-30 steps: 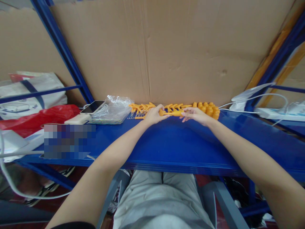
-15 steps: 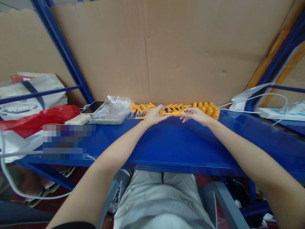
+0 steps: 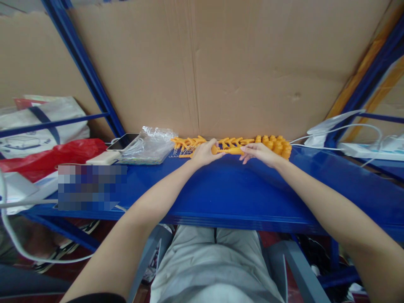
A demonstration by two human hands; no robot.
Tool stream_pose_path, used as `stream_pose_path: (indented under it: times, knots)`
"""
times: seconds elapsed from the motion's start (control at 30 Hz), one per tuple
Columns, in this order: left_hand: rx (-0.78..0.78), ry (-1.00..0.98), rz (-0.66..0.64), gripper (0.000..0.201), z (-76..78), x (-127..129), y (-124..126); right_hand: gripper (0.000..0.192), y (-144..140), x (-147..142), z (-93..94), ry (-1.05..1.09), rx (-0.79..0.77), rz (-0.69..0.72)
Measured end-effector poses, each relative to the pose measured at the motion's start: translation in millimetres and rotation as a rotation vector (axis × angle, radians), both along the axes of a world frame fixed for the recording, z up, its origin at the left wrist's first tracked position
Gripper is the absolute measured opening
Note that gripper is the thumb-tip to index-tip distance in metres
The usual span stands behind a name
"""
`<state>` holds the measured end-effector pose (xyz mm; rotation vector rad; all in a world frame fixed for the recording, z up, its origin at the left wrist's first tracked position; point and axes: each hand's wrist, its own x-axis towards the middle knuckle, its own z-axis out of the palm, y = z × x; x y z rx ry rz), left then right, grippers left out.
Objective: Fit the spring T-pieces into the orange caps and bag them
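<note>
Both my hands reach to the back of a blue metal shelf point(image 3: 227, 198). My left hand point(image 3: 203, 152) and my right hand point(image 3: 257, 152) grip the two ends of a long orange plastic piece point(image 3: 229, 149), held just above the shelf. Behind it lies a row of orange branched plastic parts point(image 3: 189, 143). To the right sits a cluster of small orange knobbed parts point(image 3: 276, 144), close to my right hand.
A clear plastic bag point(image 3: 150, 145), a phone point(image 3: 123, 142) and a white block point(image 3: 102, 158) lie at the left. A red bag point(image 3: 47, 158) sits further left. White cables and a power strip point(image 3: 362, 149) are at the right. Cardboard point(image 3: 236, 67) backs the shelf.
Almost nothing has moved; my right hand's fingers shifted slightly on the orange piece.
</note>
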<state>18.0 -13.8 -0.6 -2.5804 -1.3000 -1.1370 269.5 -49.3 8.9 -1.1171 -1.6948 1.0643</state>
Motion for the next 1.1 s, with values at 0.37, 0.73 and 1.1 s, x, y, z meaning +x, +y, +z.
stream_pose_path:
  times: [0.37,0.73,1.1]
  knots:
    - [0.009,-0.058,-0.007,0.035,2.9,2.5,-2.0,0.064,-0.5,-2.6,1.0,-0.059,-0.062,-0.024]
    - [-0.003,-0.122,-0.004,0.035,3.0,3.6,-0.9,0.049,1.7,1.4,0.5,0.000,0.113,-0.028]
    - [0.047,-0.106,0.012,0.035,2.1,5.3,-3.2,0.050,-3.3,-8.2,2.3,0.053,0.011,-0.033]
